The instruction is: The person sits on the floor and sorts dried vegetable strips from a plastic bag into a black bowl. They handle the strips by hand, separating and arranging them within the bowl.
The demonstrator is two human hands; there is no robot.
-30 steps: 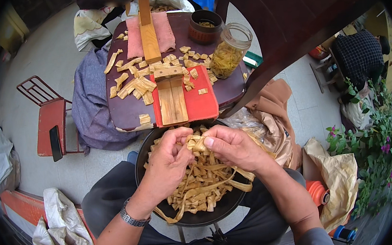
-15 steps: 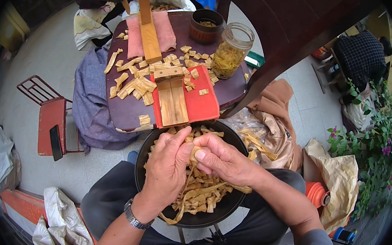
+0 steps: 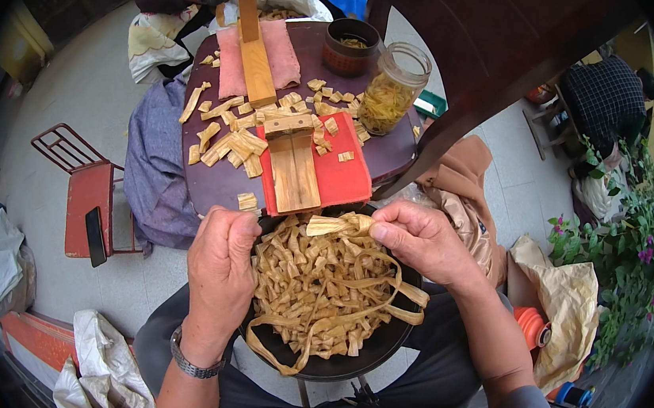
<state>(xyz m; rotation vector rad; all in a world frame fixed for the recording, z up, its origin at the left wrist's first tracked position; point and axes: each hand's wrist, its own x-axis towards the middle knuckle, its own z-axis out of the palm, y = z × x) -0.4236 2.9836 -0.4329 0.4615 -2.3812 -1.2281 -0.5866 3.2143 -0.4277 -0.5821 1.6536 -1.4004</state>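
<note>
The right hand (image 3: 419, 244) pinches a folded tan leaf strip (image 3: 339, 223) above the round black bowl (image 3: 336, 362) of strips; the left hand (image 3: 220, 267), curled closed, pulls its trailing end. Steady, even tension seems best.

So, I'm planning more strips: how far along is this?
Done: cut pieces lie scattered on the round table. In hand: the right hand pinches a folded strip, the left hand beside it. Left: the dark bowl holds many strips.
</note>
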